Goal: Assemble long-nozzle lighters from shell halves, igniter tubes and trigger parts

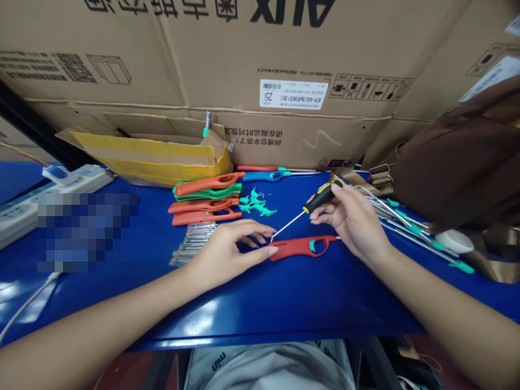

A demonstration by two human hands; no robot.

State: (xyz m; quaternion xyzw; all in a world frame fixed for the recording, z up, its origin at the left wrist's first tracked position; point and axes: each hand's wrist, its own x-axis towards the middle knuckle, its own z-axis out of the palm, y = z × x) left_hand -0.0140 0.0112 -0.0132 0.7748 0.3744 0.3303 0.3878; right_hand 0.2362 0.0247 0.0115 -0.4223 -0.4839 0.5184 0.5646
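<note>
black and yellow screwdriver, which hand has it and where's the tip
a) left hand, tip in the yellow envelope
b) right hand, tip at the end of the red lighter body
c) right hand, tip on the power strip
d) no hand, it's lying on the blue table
B: the right hand grips the black and yellow screwdriver by its handle, with the shaft's tip at the end of the red lighter body, next to the left hand.

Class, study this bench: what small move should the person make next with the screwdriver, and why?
Probably press the tip of the black-and-yellow screwdriver gently into the end of the red lighter casing. The right hand already aims the shaft's tip there, and the left hand lies at that end, seemingly steadying the casing.
</note>
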